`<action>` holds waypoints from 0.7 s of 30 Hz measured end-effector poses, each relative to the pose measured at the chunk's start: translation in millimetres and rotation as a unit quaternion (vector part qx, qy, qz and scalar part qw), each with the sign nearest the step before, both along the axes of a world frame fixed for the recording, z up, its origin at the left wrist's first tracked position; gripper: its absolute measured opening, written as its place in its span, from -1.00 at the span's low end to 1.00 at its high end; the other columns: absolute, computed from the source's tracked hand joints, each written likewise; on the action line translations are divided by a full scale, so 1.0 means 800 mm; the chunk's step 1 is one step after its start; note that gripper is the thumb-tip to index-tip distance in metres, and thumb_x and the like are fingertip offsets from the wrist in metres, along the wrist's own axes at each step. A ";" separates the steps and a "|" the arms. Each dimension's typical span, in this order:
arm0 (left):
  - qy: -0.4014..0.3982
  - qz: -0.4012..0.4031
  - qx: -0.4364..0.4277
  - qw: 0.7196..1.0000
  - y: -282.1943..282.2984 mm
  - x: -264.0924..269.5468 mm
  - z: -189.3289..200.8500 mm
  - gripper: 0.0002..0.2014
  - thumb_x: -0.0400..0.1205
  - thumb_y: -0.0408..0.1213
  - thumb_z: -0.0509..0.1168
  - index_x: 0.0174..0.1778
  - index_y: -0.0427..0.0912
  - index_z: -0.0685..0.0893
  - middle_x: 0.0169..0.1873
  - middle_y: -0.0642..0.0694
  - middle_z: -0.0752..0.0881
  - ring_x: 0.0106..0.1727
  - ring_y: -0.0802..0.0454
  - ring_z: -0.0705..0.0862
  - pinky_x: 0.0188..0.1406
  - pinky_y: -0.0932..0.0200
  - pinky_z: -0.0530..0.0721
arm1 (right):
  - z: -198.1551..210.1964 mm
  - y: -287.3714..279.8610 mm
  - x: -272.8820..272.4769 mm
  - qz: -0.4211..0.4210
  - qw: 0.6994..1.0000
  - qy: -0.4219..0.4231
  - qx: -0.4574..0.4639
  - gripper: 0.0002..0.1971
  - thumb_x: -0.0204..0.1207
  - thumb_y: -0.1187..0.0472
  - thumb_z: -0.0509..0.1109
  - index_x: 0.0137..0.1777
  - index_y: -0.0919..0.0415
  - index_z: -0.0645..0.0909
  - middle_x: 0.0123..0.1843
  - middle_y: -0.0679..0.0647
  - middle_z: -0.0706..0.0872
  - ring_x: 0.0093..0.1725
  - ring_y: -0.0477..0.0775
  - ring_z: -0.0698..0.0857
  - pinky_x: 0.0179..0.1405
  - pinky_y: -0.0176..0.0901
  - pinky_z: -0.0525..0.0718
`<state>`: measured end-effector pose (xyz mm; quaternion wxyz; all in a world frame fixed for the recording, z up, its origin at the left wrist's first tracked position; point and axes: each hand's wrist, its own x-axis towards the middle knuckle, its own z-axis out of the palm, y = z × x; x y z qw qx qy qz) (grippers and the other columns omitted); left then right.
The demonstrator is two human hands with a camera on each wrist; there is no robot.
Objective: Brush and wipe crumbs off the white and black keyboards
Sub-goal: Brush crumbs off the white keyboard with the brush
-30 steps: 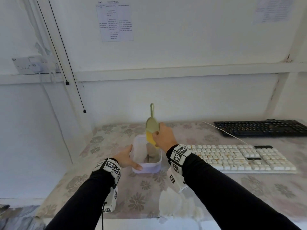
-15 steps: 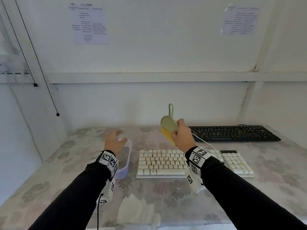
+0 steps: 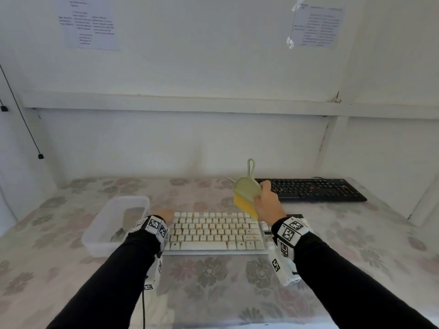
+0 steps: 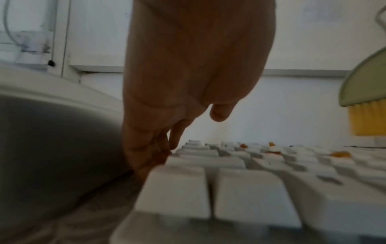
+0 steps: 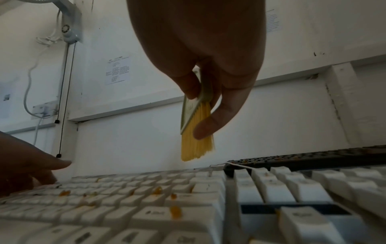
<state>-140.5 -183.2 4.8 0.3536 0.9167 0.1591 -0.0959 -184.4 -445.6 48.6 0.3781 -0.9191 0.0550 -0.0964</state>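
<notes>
printed sheets [image 3: 91,23] on wall too blurred to read, keycap legends on white keyboard [image 3: 215,232] illegible

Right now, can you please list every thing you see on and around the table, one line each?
white keyboard: one, white with orange crumbs, table centre, near edge.
black keyboard: one, black, back right of table.
brush: one, green body, yellow bristles, held above white keyboard.
plastic tub: one, translucent white, left of white keyboard; grey contents unclear.
table: one, floral cover.
paper sheets: two, white, on wall.
left hand: one, fingers at white keyboard's left edge.
right hand: one, grips brush.
</notes>
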 end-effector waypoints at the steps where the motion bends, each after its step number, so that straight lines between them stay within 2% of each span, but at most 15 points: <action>1: -0.003 0.013 -0.018 1.000 0.002 0.001 0.000 -0.57 0.80 -0.31 -0.12 0.51 -0.49 0.32 0.52 -0.40 0.37 0.54 -0.22 0.34 0.45 0.12 0.28 | -0.001 -0.002 0.000 0.003 1.000 0.002 0.001 -0.76 0.65 0.35 0.08 0.29 0.34 0.26 -0.07 0.18 0.53 -0.18 0.16 0.57 -0.26 -0.12 0.48; 4: 0.036 -0.013 -0.031 0.999 -0.001 0.008 0.000 -0.53 0.81 -0.25 -0.20 0.61 -0.43 0.07 0.63 -0.34 0.11 0.64 -0.17 0.15 0.53 0.14 0.13 | -0.005 -0.002 0.003 0.012 1.000 0.003 0.012 -0.75 0.66 0.34 0.08 0.31 0.35 0.25 -0.02 0.22 0.54 -0.20 0.16 0.57 -0.28 -0.10 0.51; 6: 0.056 -0.016 -0.051 0.997 -0.004 0.003 0.009 -0.51 0.81 -0.21 -0.20 0.62 -0.41 0.02 0.63 -0.33 0.08 0.65 -0.17 0.12 0.49 0.18 0.15 | -0.005 0.000 0.007 0.015 1.000 0.003 0.019 -0.76 0.66 0.34 0.08 0.30 0.34 0.24 -0.03 0.20 0.52 -0.20 0.18 0.58 -0.28 -0.03 0.60; 9: 0.063 0.000 -0.092 0.994 0.003 0.010 0.008 -0.49 0.81 -0.14 -0.19 0.63 -0.36 0.06 0.64 -0.30 0.08 0.65 -0.16 0.11 0.51 0.17 0.14 | -0.002 0.007 0.014 0.014 1.000 0.008 0.026 -0.76 0.66 0.35 0.09 0.29 0.34 0.24 -0.03 0.18 0.50 -0.17 0.22 0.61 -0.14 0.13 0.72; 14: 0.005 0.060 -0.200 0.978 0.005 0.020 0.013 -0.54 0.80 -0.29 -0.11 0.59 -0.44 0.09 0.63 -0.32 0.11 0.64 -0.17 0.13 0.50 0.14 0.12 | 0.009 0.020 0.021 0.029 0.999 0.011 0.044 -0.74 0.66 0.35 0.10 0.31 0.34 0.23 0.00 0.20 0.51 -0.13 0.25 0.66 -0.07 0.19 0.72; 17: 0.000 0.094 -0.235 0.967 0.007 0.023 0.012 -0.54 0.80 -0.31 -0.13 0.58 -0.49 0.12 0.60 -0.38 0.17 0.61 -0.23 0.20 0.52 0.08 0.18 | 0.013 0.028 0.026 0.048 0.998 -0.002 0.039 -0.77 0.65 0.34 0.11 0.27 0.30 0.24 -0.02 0.18 0.53 -0.24 0.16 0.64 -0.16 0.11 0.73; 19: -0.005 0.109 -0.266 0.958 0.012 0.027 0.010 -0.54 0.80 -0.27 -0.10 0.54 -0.51 0.23 0.54 -0.44 0.30 0.56 -0.31 0.31 0.48 -0.02 0.32 | 0.017 0.032 0.026 0.062 0.997 -0.020 0.034 -0.82 0.64 0.35 0.11 0.21 0.27 0.25 -0.10 0.15 0.54 -0.33 0.08 0.59 -0.26 0.03 0.67; 21: -0.011 0.114 -0.296 0.948 0.018 0.031 0.004 -0.53 0.79 -0.23 -0.07 0.52 -0.48 0.28 0.49 -0.44 0.37 0.51 -0.32 0.37 0.46 -0.04 0.36 | 0.020 0.038 0.026 0.074 0.996 -0.042 0.020 -0.82 0.63 0.37 0.12 0.19 0.27 0.27 -0.20 0.11 0.55 -0.36 0.09 0.57 -0.32 0.01 0.60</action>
